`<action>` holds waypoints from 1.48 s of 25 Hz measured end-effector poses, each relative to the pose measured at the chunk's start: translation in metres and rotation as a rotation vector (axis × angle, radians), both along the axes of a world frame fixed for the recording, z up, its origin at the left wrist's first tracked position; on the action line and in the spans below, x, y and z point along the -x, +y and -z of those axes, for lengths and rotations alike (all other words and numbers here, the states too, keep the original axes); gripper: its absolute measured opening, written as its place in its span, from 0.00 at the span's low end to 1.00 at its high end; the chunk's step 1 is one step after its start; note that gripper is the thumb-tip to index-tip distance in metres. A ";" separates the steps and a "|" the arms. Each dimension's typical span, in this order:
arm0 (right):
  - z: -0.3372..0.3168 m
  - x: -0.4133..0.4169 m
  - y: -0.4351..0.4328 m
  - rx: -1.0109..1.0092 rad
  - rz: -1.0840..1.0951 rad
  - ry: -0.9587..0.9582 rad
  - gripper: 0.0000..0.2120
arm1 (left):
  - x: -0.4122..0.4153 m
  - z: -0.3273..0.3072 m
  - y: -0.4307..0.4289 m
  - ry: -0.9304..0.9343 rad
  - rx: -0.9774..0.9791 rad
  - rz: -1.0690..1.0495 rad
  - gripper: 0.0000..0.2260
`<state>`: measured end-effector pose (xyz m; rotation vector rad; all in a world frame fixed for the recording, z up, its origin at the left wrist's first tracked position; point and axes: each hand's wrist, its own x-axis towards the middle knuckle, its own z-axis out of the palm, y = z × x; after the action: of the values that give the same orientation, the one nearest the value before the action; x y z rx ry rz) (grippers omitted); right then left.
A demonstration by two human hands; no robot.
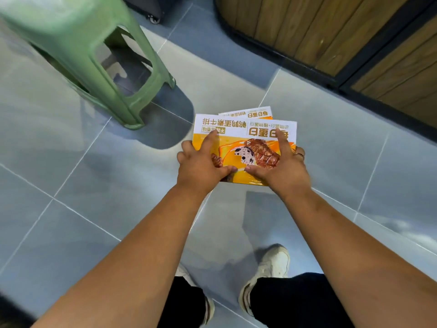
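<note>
Beside the green stool [71, 29], left hand [201, 168] and right hand [283, 170] both grip fanned snack cartons [236, 132]; the misaligned rear one could slide out

Bare arms stretched forward, left hand [201, 168] and right hand [282, 170] gripping pack [236, 129] at centre, thumbs nearly touching, forefingers straight
</note>
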<state>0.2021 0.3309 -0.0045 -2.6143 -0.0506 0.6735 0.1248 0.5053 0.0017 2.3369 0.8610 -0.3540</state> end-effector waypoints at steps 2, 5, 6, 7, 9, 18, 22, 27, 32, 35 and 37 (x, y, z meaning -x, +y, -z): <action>-0.072 0.003 -0.004 -0.009 0.012 -0.020 0.54 | -0.002 -0.074 -0.001 -0.022 -0.023 0.031 0.44; -0.189 0.006 -0.011 -0.027 0.036 -0.076 0.54 | -0.003 -0.195 -0.003 -0.061 -0.056 0.074 0.43; -0.224 0.007 -0.012 -0.039 0.044 -0.081 0.54 | -0.002 -0.233 -0.004 -0.074 -0.063 0.080 0.43; -0.258 0.010 -0.014 -0.050 0.052 -0.086 0.54 | -0.001 -0.269 -0.006 -0.086 -0.066 0.081 0.42; -0.330 0.018 -0.021 -0.057 0.067 -0.118 0.54 | 0.005 -0.344 -0.013 -0.121 -0.064 0.096 0.42; -0.528 0.093 -0.067 -0.097 0.284 -0.313 0.53 | 0.045 -0.527 -0.042 -0.350 -0.081 0.326 0.41; -0.587 0.134 -0.116 -0.074 0.434 -0.391 0.55 | 0.059 -0.580 -0.081 -0.451 -0.065 0.497 0.40; -0.634 0.178 -0.187 -0.061 0.566 -0.455 0.55 | 0.066 -0.627 -0.149 -0.528 -0.062 0.664 0.40; -0.660 0.213 -0.278 -0.047 0.652 -0.498 0.55 | 0.081 -0.657 -0.243 -0.530 -0.039 0.782 0.41; -0.671 0.230 -0.350 -0.060 0.705 -0.529 0.54 | 0.086 -0.673 -0.320 -0.547 -0.041 0.837 0.41; -0.678 0.241 -0.403 -0.047 0.735 -0.531 0.54 | 0.092 -0.679 -0.376 -0.550 -0.012 0.867 0.41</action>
<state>-0.0392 -0.0719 0.6732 -2.4238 0.6832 -0.2699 0.0325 0.1291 0.6808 2.5085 -0.4346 -0.0270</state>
